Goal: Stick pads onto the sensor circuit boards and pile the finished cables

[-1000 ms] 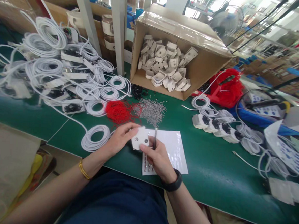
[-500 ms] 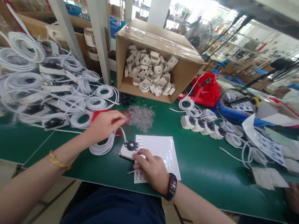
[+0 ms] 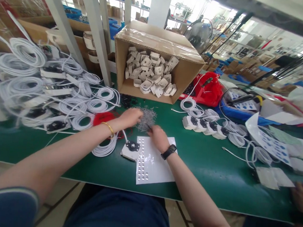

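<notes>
Heaped metal pieces (image 3: 149,117), dark tool (image 3: 148,126) at their edge, white unit (image 3: 128,154) flat

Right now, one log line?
left hand: at metal parts pile | right hand: dark tool, same pile | white unit: by white sheet

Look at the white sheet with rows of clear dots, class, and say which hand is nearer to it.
Right. The right hand is at the white sheet's far edge; the left hand is beyond its far left corner, beside the small metal pieces.

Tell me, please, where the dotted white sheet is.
In the head view's lower centre, the sheet lies on the green table, right of a white box, partly hidden by the right hand.
</notes>
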The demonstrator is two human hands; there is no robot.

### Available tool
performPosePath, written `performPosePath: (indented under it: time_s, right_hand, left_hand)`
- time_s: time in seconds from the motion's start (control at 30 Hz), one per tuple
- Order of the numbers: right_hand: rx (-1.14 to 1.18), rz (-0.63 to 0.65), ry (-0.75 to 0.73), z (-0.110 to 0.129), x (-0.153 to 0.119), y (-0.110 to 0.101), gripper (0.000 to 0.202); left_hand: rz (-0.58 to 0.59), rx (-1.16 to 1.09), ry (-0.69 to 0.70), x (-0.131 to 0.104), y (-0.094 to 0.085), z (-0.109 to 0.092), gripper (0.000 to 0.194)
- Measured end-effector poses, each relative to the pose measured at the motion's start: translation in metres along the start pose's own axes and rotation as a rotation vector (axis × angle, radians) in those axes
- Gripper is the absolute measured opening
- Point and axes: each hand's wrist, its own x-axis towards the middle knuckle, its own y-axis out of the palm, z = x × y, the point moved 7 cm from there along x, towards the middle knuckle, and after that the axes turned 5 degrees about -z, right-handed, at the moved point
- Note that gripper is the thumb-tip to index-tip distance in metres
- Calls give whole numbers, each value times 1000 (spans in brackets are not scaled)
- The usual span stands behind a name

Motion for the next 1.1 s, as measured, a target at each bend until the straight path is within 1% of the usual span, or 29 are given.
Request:
performPosePath:
  time_s: [0.1, 0.2, 0.3, 0.37, 0.4, 0.43, 0.47, 0.53, 0.57, 0.6, 0.63, 0.67, 0.7, 0.73, 0.77, 0.8, 0.87, 0.93, 1.03, 1.1]
  right_hand:
    - [42, -21, -51, 0, -1, -5, 5]
    - [112, -96, -61, -3, 2, -18, 9]
    - [204, -185, -18, -5, 0, -34, 7]
    - [275, -206, -7, 0, -9, -41, 5]
    - [352, -189, -2, 3, -16, -41, 8]
    - [465, -145, 15, 7, -23, -38, 12]
    - [614, -77, 49, 10, -31, -31, 15]
    - [944, 107, 169, 16, -50, -10, 18]
    - [1072, 188, 237, 19, -58, 1, 18]
    - [1144, 228, 292, 21, -65, 9, 18]
    - [1163, 224, 316, 21, -69, 15, 17]
    - [1131, 180, 305, 21, -70, 16, 17]
    - [1058, 111, 262, 22, -69, 14, 16]
    - [958, 33, 198, 23, -68, 9, 15]
    - [846, -33, 130, 26, -67, 4, 13]
    - [740, -76, 68, 29, -67, 0, 10]
    - [576, -110, -23, 35, -68, -4, 4]
    - [460, -126, -118, 41, -71, -4, 8]
    - [344, -175, -260, 48, -78, -1, 13]
    - [329, -168, -304, 49, -80, 5, 15]
  left_hand:
    - [-34, -98, -42, -2, -3, 5, 10]
    - [-96, -237, -104, 1, -9, 9, 11]
    - [-194, -416, -208, 4, -20, 14, 6]
    - [-263, -558, -304, -1, -30, 19, 5]
    - [-294, -635, -353, -7, -36, 21, 10]
    - [-321, -713, -397, -16, -42, 23, 14]
    - [-343, -786, -432, -28, -48, 23, 18]
    - [-376, -916, -482, -58, -59, 20, 22]
    - [-392, -1005, -519, -75, -63, 19, 23]
    - [-410, -1145, -586, -93, -62, 18, 22]
    - [-429, -1325, -689, -112, -58, 17, 21]
    - [-445, -1487, -796, -129, -52, 15, 20]
    - [-460, -1620, -898, -145, -45, 13, 19]
    - [-469, -1702, -974, -157, -38, 9, 19]
    - [-470, -1721, -1011, -167, -33, 6, 19]
    - [-466, -1716, -1021, -174, -29, 4, 18]
    - [-450, -1690, -1022, -181, -22, -2, 18]
    - [-449, -1681, -1035, -185, -15, -6, 17]
    - [-492, -1701, -1049, -185, -8, -12, 18]
    - [-534, -1714, -1033, -184, -5, -13, 16]
